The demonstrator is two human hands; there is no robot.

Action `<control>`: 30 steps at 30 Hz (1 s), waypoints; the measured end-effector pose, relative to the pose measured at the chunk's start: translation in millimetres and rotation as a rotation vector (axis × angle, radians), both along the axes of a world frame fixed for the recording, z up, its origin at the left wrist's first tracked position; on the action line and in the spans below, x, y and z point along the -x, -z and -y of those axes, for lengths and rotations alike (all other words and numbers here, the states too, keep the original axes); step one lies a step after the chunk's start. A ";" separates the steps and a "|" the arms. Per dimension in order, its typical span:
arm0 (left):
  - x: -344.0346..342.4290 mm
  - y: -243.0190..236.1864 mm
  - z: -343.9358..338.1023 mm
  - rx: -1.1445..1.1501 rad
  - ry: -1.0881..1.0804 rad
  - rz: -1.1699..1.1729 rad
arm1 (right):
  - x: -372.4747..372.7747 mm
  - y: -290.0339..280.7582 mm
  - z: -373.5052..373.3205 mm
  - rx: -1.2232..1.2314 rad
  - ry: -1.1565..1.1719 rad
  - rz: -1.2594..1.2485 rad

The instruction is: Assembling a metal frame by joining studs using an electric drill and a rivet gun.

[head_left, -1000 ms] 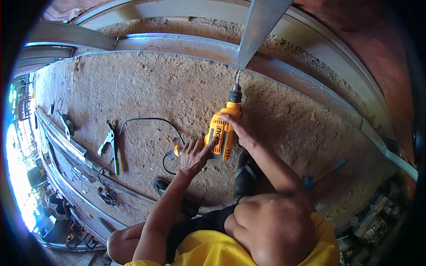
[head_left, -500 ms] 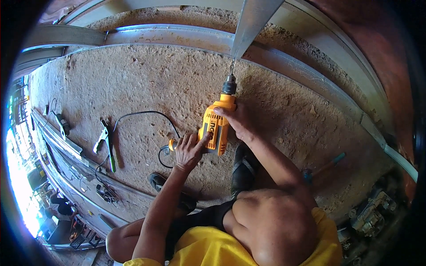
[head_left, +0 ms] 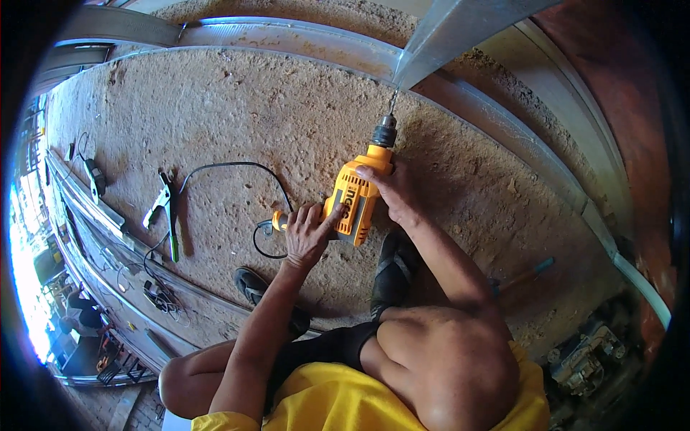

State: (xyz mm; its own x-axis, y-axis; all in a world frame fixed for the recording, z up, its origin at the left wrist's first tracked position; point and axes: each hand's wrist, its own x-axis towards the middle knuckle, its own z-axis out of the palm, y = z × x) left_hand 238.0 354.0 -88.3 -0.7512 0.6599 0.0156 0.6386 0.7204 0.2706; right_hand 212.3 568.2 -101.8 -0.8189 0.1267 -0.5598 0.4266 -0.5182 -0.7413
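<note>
A yellow and black corded power drill [head_left: 353, 197] lies across both my hands, pointing away from me. My left hand [head_left: 309, 231] is closed round its rear grip, fingers over the handle. Farther forward, my right hand [head_left: 392, 192] grips the drill's body behind the chuck, thumb on top. The bit [head_left: 393, 103] reaches the lower end of an upright metal stud [head_left: 449, 43]; whether its tip has entered the metal I cannot make out. The black cord [head_left: 237, 164] loops over the dirt to the left.
Locking clamp pliers [head_left: 167, 210] lie on the dirt at left, near a small power tool [head_left: 94, 178]. Long metal profiles [head_left: 97, 206] run along the left side. A curved metal track [head_left: 302, 44] borders the far side. A hammer-like tool [head_left: 528, 275] rests at right, beside a dirty machine [head_left: 589, 359].
My view has shifted slightly, so the stud and drill front appear a little farther right. Both hands keep the same grip on the drill.
</note>
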 end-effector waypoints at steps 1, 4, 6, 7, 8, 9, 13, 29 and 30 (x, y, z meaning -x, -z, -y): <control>-0.4 0.0 3.1 -0.001 -0.003 -0.011 | 0.5 0.5 2.7 0.008 -0.008 -0.009; -1.1 0.8 6.9 -0.001 -0.014 -0.011 | 1.3 -2.6 2.5 0.006 -0.033 -0.002; -1.6 1.3 4.8 0.009 -0.013 0.008 | 0.5 -4.0 1.2 0.019 -0.027 0.004; -1.1 -1.1 3.6 0.011 -0.015 0.029 | 0.2 -4.2 0.6 0.034 -0.017 0.004; -1.8 0.0 2.9 0.010 -0.015 0.032 | 0.2 -5.5 0.1 0.033 -0.018 0.007; -2.6 1.4 1.9 0.004 -0.018 0.025 | 0.3 -7.3 -0.6 0.016 -0.012 0.008; -3.5 1.9 -0.5 0.049 -0.038 0.049 | -0.4 -7.9 0.5 -0.007 -0.004 0.051; 1.0 -5.5 -6.0 -0.095 -0.145 0.122 | -47.8 -26.0 62.6 0.043 0.091 0.247; -0.6 -6.1 -7.0 -0.095 -0.155 0.131 | -49.5 -24.0 61.5 0.035 0.098 0.257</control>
State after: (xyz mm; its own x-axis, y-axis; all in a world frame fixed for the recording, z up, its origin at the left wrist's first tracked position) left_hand 238.6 361.0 -82.2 -0.8433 0.5365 -0.0321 0.4769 0.7744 0.4157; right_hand 261.8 506.7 -77.8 -0.6345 0.1759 -0.7527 0.5444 -0.5895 -0.5967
